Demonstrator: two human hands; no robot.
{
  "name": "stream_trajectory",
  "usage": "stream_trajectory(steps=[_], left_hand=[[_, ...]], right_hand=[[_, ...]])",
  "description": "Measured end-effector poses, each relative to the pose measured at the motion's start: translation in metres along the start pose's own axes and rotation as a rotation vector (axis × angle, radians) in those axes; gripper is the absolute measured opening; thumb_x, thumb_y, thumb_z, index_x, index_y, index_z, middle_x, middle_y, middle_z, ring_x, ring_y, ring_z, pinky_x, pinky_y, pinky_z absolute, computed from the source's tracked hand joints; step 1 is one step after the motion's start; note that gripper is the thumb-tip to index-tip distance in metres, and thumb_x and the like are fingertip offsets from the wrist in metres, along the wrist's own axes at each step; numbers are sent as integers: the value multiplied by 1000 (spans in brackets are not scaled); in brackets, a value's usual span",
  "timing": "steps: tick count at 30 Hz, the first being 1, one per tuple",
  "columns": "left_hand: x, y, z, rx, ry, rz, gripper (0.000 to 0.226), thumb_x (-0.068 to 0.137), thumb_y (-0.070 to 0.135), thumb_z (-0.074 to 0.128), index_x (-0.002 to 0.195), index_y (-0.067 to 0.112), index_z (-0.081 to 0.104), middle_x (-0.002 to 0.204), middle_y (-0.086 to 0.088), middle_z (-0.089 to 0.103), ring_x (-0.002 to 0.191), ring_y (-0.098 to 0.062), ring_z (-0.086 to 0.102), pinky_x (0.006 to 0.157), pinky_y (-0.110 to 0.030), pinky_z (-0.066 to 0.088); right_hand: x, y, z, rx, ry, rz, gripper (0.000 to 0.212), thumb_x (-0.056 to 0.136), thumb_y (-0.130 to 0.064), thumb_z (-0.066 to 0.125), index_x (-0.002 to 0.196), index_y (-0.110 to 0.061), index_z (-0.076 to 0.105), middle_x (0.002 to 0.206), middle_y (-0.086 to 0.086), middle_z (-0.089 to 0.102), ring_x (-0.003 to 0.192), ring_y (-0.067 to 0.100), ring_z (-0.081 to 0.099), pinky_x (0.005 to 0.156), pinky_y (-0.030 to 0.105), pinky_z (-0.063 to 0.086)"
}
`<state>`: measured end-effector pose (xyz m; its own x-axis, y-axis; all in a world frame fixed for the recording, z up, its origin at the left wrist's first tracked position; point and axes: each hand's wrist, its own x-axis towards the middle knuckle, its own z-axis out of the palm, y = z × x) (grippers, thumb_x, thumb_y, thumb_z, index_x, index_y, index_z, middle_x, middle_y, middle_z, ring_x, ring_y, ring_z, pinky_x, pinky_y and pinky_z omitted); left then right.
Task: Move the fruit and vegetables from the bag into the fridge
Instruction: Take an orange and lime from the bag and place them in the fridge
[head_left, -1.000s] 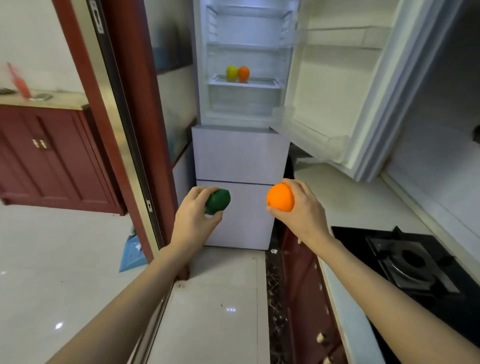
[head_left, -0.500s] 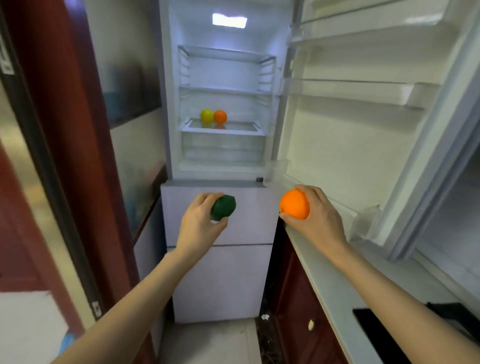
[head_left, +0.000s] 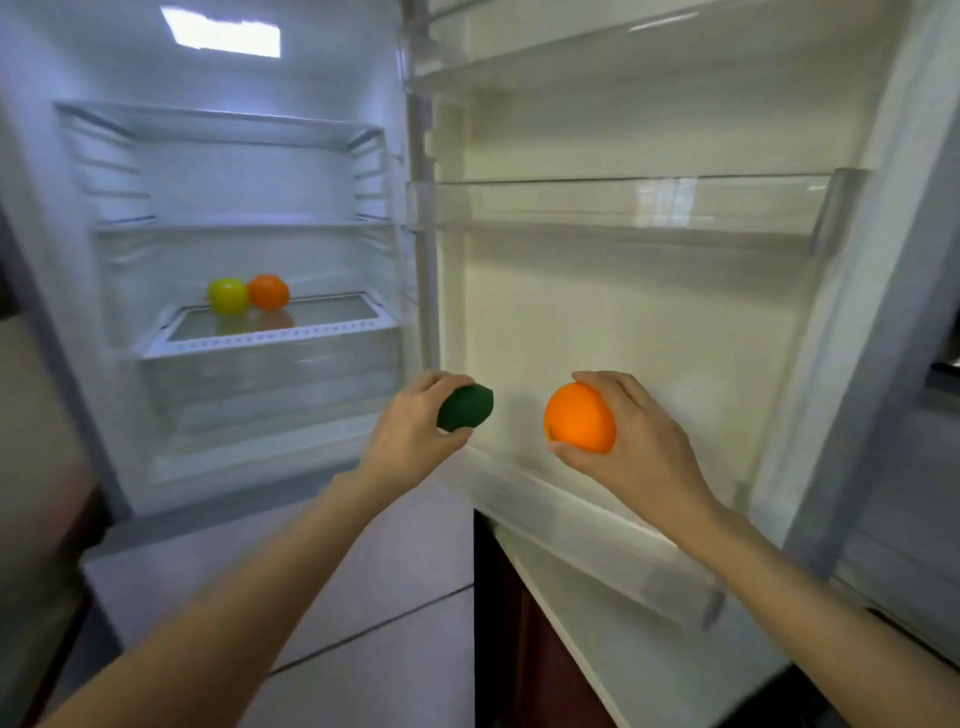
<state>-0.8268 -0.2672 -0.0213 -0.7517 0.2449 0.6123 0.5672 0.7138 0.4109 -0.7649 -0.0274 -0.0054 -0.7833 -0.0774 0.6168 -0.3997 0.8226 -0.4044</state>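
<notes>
Left hand (head_left: 410, 441) fingers curl round a dark green fruit (head_left: 465, 414); right hand (head_left: 631, 441) fingers cup an orange (head_left: 579, 425). Both sit just outside the open fridge (head_left: 249, 171). Best reach past the fingertips to the glass shelf (head_left: 322, 317), setting down beside the yellow fruit (head_left: 227, 295) and the other orange (head_left: 268, 291) without knocking them.

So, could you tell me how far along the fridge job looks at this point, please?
Done: a yellow-green fruit and an orange fruit sit side by side on a shelf of the open fridge. In hand: the left hand holds a dark green item, the right hand an orange, both in front of the fridge. Left: setting both inside. The bag is out of view.
</notes>
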Motion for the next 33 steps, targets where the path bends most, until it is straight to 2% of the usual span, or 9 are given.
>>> stream_trajectory(steps=[8,13,16,19,23,26,30,33], left_hand=[[73,-54,41,-12,-396,91,48,71,16,77,116,21,60,110,-3,59,94,-17,55,84,-32,50],[96,-66,64,-16,-751,176,47,67,13,79,112,20,64,105,6,60,93,-9,56,79,-14,47],[106,-73,76,54,-888,246,44,66,28,78,109,28,65,106,10,61,95,-8,59,88,-25,50],[113,-76,82,116,-948,250,45,67,35,77,110,33,63,110,12,61,100,-7,57,94,-31,47],[114,-74,76,103,-916,256,45,69,40,73,111,29,62,116,4,60,101,-14,58,93,-37,47],[106,-72,58,99,-804,242,37,82,31,68,117,24,58,117,0,60,98,-16,58,88,-31,48],[84,-78,8,312,-509,303,36,90,36,54,123,23,55,121,0,58,108,-21,55,86,-35,47],[63,-97,-31,356,-234,292,35,87,37,47,111,17,64,109,-3,64,98,-28,60,72,-36,50]], right_hand=[[19,9,27,-43,-75,61,72,69,-48,76,131,-36,42,130,-18,41,111,6,46,84,23,40],[17,10,33,-104,-59,160,72,68,-48,76,130,-36,43,130,-17,42,106,2,42,82,23,37],[16,13,37,-156,-61,209,72,67,-51,75,130,-36,42,131,-15,42,110,6,45,81,23,36],[14,11,40,-176,-61,230,72,68,-52,74,130,-36,41,132,-15,42,107,6,46,79,23,35],[13,1,42,-199,-75,222,72,70,-52,73,131,-33,40,133,-13,41,107,6,45,80,23,37],[21,-11,45,-205,-78,230,72,70,-53,72,132,-33,40,133,-13,41,110,9,47,80,24,37],[48,-39,62,-175,-110,177,73,72,-52,71,134,-32,38,134,-11,41,112,11,46,84,27,40],[75,-72,88,-139,-155,74,73,73,-53,70,134,-32,37,134,-12,41,112,11,46,86,28,42]])
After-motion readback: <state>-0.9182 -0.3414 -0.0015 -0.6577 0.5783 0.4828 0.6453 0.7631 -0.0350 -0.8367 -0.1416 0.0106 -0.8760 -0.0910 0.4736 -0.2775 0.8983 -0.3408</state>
